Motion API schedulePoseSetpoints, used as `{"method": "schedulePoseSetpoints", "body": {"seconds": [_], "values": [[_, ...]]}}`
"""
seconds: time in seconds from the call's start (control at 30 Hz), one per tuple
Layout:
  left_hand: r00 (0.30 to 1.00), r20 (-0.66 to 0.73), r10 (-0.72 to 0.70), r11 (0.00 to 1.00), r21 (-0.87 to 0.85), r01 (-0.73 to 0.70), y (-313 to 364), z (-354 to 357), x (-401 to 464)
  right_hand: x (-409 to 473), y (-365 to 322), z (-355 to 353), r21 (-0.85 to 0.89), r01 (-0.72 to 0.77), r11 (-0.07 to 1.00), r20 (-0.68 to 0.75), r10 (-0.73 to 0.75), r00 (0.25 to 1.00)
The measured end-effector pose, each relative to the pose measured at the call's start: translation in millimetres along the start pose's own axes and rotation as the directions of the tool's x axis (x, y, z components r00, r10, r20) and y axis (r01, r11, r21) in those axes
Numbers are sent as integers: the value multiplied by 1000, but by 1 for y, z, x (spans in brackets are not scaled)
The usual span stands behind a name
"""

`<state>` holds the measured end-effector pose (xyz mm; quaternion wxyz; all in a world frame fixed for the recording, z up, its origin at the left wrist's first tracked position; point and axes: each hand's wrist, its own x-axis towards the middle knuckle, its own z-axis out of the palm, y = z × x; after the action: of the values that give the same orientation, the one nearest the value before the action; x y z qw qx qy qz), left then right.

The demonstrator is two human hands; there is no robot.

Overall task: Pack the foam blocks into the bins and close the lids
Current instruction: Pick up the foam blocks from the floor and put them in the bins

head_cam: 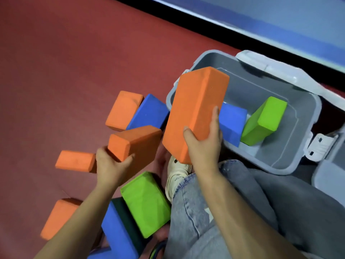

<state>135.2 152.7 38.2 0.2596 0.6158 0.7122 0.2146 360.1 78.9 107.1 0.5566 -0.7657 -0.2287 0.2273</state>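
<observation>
My right hand (202, 144) grips the near end of a large orange foam block (194, 107), held over the near-left rim of the open grey bin (306, 135). A blue block (231, 122) and a green block (265, 120) lie inside the bin. My left hand (110, 165) holds another orange block (138, 143) above the floor. Loose on the red floor lie orange blocks (124, 109) (75, 160) (59, 216), blue blocks (149, 113) (117, 232) and a green block (146, 202).
The bin's white lid (276, 71) hangs open behind its far rim, with a white latch (319, 146) at the right end. My jeans-clad leg (205, 212) and white shoe (177, 172) sit beside the bin. A second grey container (328, 178) edges in at right.
</observation>
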Motion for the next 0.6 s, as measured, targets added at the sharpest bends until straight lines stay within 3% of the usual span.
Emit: {"method": "schedulePoseSetpoints", "body": {"seconds": [0.13,0.27,0.4,0.5,0.6], "values": [[992,-101,77,945,-309,-104,46,-29,-15,7,-14,-16,-14,51,999,-22,-51,998],[980,-141,138,884,-429,-186,106,-34,-27,26,-30,-50,-120,154,981,-57,-162,985],[990,-83,118,819,-555,-144,174,-10,-24,53,-41,-83,-236,267,934,-9,-277,961],[993,46,113,790,-610,-62,222,18,-25,80,-36,-100,-325,301,897,115,-279,953],[971,224,83,814,-577,63,252,42,-33,104,-27,-119,-494,344,799,423,-125,897]]}}
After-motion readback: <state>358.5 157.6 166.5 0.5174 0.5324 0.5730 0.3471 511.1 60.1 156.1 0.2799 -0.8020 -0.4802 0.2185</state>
